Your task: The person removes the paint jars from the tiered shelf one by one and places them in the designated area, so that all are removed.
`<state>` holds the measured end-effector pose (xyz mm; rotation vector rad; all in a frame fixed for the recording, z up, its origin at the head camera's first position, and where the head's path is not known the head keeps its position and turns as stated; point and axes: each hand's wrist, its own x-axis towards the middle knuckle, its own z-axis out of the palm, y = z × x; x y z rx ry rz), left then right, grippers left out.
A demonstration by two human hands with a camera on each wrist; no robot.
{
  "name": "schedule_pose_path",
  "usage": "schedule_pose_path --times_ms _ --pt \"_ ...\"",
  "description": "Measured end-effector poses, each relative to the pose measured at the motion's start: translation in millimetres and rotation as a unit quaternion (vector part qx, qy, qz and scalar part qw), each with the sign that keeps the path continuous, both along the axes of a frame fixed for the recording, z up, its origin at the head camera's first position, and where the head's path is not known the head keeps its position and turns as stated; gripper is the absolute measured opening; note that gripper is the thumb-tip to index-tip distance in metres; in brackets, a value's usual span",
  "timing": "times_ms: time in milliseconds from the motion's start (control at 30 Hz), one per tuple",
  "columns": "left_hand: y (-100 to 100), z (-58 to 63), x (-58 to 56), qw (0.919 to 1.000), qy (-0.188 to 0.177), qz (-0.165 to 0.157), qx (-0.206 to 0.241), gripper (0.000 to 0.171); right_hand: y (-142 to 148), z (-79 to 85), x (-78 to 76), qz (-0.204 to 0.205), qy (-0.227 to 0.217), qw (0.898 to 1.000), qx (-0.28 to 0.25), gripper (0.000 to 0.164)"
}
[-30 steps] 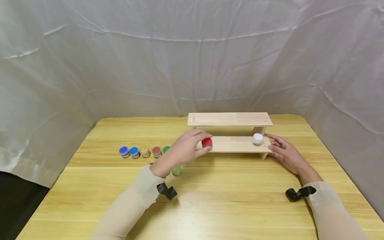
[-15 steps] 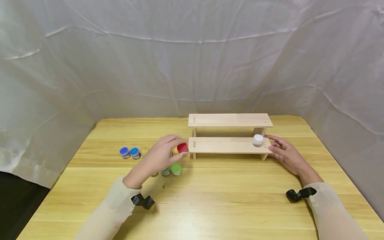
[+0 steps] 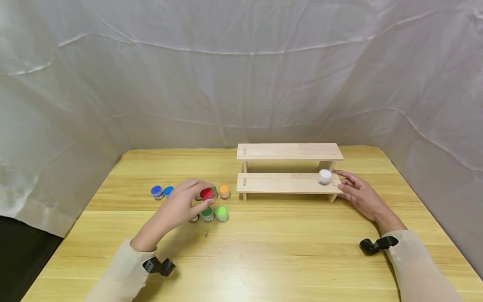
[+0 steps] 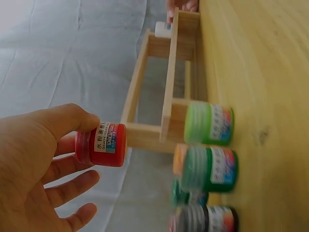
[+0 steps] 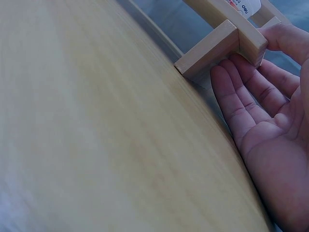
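My left hand (image 3: 181, 205) pinches a red paint jar (image 4: 107, 144) between thumb and fingers, held above the other jars on the left of the table. Its label is partly visible in the left wrist view. On the right, my right hand (image 3: 360, 193) grips the end of the lower step of a two-step wooden shelf (image 3: 279, 183). The right wrist view shows the thumb on the board's end and the fingers curled under it beside the leg. A white paint jar (image 3: 324, 177) stands on that lower step, near the right hand.
Under and around the left hand stand more paint jars: blue (image 3: 157, 192), orange (image 3: 224, 191), dark green (image 3: 207, 213), light green (image 3: 222, 213) and others partly hidden. The wooden table (image 3: 271, 260) is bounded behind by a grey cloth (image 3: 241, 92).
My left hand has carried the red jar from the lower step's left end leftward over the jars, uncovering the orange one. The right hand and white jar have stayed put.
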<state>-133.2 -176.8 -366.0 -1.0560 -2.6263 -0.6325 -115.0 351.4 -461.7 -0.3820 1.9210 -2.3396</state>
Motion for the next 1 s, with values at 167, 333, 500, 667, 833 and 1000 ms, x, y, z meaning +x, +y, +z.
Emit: schedule_pose_path --times_ms 167,333,500,667,833,1000 --pt "-17 -9.2 1.7 0.9999 -0.007 0.014 0.007 0.034 0 0.3 -0.1 -0.001 0.003 1.0 0.002 0.053" --pt "-31 -18.3 4.0 0.9995 -0.01 0.028 0.011 0.034 0 -0.3 -0.2 -0.001 0.003 1.0 0.003 0.052" --pt "-43 -25.8 6.2 0.9981 -0.033 0.052 0.008 0.036 0 -0.7 -0.4 0.002 0.002 1.0 0.002 0.052" --pt "-52 -29.6 7.2 0.9973 -0.036 0.065 0.0 0.039 0 -0.6 -0.2 0.0 0.006 1.0 0.0 0.052" --pt "-62 -34.9 5.8 0.9962 -0.045 0.074 -0.002 0.039 0 -0.2 -0.8 0.002 0.006 1.0 -0.007 0.052" --pt "-71 -38.7 3.5 0.9941 -0.062 0.089 -0.007 0.039 0 0.2 -0.5 0.004 0.004 1.0 -0.013 0.052"
